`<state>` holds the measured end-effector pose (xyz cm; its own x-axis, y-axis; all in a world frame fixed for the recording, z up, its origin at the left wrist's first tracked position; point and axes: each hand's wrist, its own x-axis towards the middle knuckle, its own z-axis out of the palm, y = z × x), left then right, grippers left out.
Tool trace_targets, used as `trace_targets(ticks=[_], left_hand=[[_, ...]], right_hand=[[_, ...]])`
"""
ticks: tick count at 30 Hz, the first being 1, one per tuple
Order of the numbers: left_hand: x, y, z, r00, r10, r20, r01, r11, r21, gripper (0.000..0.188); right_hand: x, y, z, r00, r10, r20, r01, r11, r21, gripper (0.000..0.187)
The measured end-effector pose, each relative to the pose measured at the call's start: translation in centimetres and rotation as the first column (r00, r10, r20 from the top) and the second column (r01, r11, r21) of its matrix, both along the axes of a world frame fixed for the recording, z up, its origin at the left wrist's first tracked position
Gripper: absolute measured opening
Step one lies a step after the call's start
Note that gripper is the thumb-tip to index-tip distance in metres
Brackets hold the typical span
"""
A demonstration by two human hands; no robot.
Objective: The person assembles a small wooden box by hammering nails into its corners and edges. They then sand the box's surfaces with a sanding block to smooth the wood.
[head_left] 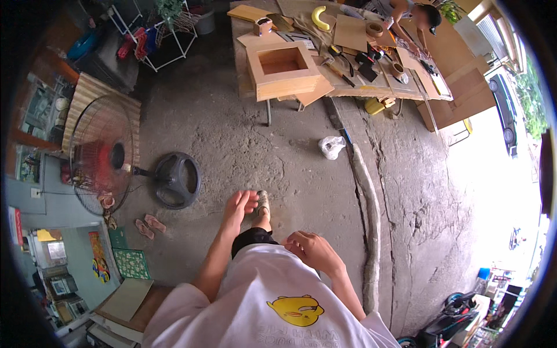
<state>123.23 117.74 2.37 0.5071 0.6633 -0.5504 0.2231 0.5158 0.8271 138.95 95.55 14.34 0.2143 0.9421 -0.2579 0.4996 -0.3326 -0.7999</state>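
Both my hands are in the air in front of my white shirt, away from the table. My left hand (238,210) is over the floor beside my foot, its fingers loosely stretched and nothing in it. Nearer to my waist, my right hand (315,249) has its fingers softly bent and slightly apart, with no object visible in it. Ahead stands a work table (371,90). On its near left corner sits a wooden box frame (264,88) with a rectangular opening. A hammer (339,73), a tape measure (337,51) and a tape roll (374,29) lie to its right.
Another person (400,13) works at the table's far right. A standing fan (104,153) on a round base (177,180) is at my left, near pink slippers (151,225). A white plastic bag (331,147) lies beside a raised crack (368,220) in the concrete. A motorcycle (449,322) stands lower right.
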Motion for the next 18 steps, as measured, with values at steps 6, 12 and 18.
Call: trace_targets(ticks=[6,12,18], left_hand=[[17.1,13.4,6.5,0.975,-0.178,0.132,0.143,0.961,0.236,0.031],[31.5,22.1,6.1,0.969,-0.156,0.190,0.064,0.907,0.416,0.026],[44.0,25.9,3.7,0.996,-0.018,-0.084,0.061,0.845,0.532,0.030]], right_hand=[[15.2,8.5,0.7,0.951,-0.309,-0.023,0.310,0.950,0.047,0.008],[31.8,18.4,-3.6,0.871,-0.490,-0.025,0.490,0.866,0.100,0.009],[48.5,31.3,-10.5,0.923,-0.384,-0.001,0.378,0.908,0.182,0.012]])
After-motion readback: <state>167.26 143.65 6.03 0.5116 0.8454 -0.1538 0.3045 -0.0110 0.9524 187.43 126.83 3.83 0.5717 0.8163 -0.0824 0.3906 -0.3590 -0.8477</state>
